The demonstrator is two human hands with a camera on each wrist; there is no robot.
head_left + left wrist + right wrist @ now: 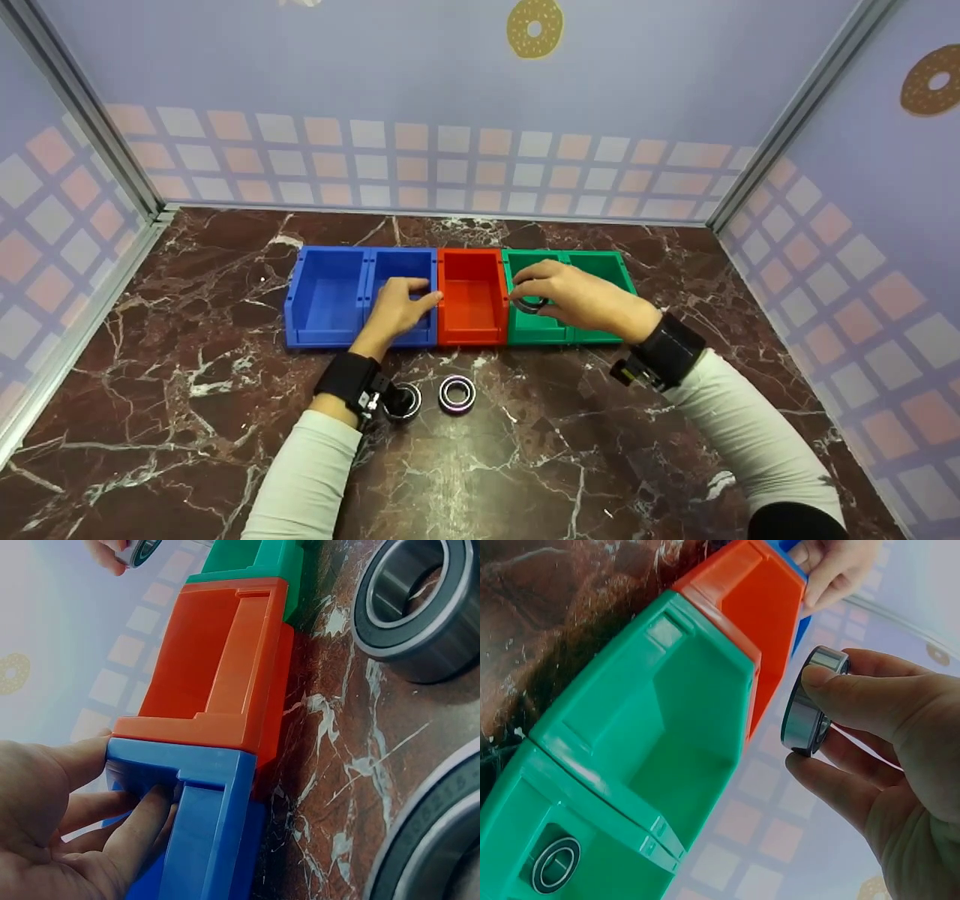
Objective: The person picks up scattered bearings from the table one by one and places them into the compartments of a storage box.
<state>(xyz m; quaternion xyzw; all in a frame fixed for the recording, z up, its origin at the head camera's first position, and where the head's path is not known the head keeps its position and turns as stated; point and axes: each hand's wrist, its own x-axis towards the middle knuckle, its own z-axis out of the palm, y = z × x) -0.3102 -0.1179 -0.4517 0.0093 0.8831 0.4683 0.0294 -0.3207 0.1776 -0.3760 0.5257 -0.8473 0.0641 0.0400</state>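
Note:
My right hand [559, 289] pinches a ball bearing [810, 709] between thumb and fingers, above the inner green bin [697, 690]. In the right wrist view the bearing's steel outer ring faces the camera. My left hand [397, 307] is at the inner blue bin [202, 817], its fingers inside and its thumb at the rim beside the red bin [471, 300], gripping the side wall. Two more bearings stand on the table: one [457, 394] in front of the red bin, the other [411, 403] partly hidden by the left wrist camera.
Another bearing [556, 865] lies in the outer green bin [604, 870]. The outer blue bin [326, 292] stands at the row's left end. All bins stand side by side on a dark marbled table [187, 442], with patterned panels [420, 90] behind and at both sides.

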